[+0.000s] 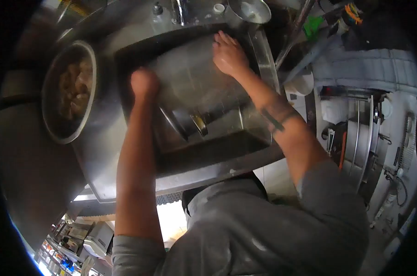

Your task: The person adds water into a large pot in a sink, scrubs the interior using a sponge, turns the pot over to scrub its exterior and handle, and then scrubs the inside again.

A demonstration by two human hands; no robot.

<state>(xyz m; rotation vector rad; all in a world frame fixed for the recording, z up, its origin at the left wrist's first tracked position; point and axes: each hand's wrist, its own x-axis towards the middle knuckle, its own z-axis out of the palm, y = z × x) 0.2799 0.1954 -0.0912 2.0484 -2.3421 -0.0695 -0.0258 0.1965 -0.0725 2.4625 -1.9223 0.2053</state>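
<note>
A large, pale, blurred sheet or tray (pixel 185 71) is over the metal sink (pixel 245 138), between my two hands. My left hand (pixel 144 83) is closed at its left side; motion blur hides just what the fingers grip. On its upper right part lies my right hand (pixel 228 54), fingers stretched out and the palm down. Lower in the sink, below the pale thing, are a dark curved rim (pixel 174 123) and a shiny metal piece (pixel 199 125).
A round bowl (pixel 94 87) holding pale brown food stands left of the sink. Behind the sink are a soap bottle (pixel 158 14), a faucet (pixel 179 13) and a metal pot (pixel 266 14). Metal shelves (pixel 358 133) stand at the right.
</note>
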